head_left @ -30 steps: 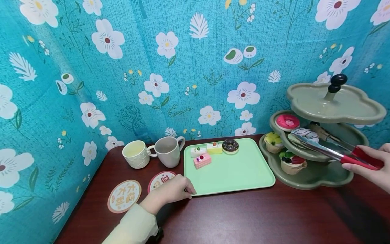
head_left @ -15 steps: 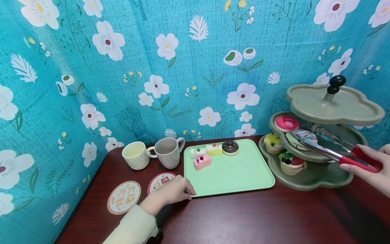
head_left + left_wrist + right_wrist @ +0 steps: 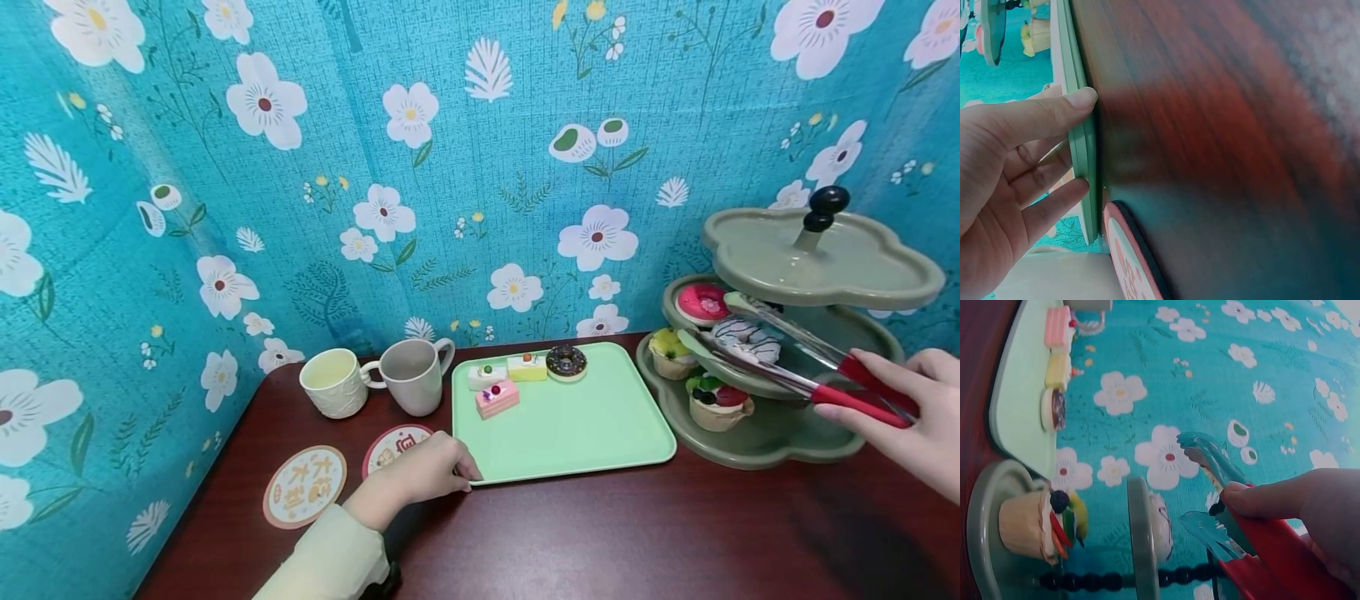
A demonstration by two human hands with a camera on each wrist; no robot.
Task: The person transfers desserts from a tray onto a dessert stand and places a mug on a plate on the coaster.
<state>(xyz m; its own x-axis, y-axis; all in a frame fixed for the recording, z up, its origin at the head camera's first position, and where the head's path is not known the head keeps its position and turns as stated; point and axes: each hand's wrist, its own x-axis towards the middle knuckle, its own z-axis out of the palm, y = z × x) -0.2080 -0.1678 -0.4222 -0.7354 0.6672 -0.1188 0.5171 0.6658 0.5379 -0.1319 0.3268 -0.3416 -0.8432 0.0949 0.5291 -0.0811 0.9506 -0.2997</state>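
Observation:
My left hand [image 3: 429, 468] pinches the near left corner of the light green tray [image 3: 585, 433]; in the left wrist view the thumb [image 3: 1082, 99] lies over the rim. The tray bears three small cake slices [image 3: 498, 398] and a chocolate doughnut [image 3: 567, 362]. My right hand [image 3: 918, 408] grips red-handled tongs [image 3: 862, 406] by both handles. Their pale green tips are spread on either side of a white, dark-striped doughnut [image 3: 746, 337] on the middle tier of the green stand [image 3: 817, 279]. The right wrist view shows a gap between the tips, with nothing pinched there.
A pink doughnut [image 3: 701, 302] sits beside the striped one. Two fruit tarts [image 3: 720, 406] stand on the bottom tier, under the tongs. At left are a cream mug [image 3: 334, 383], a grey mug [image 3: 414, 379] and two round coasters [image 3: 305, 487]. A floral curtain [image 3: 450, 167] hangs behind.
The right hand has moved slightly left with the tongs, and their tips have spread wider about the striped doughnut. The left hand keeps its place at the tray's corner.

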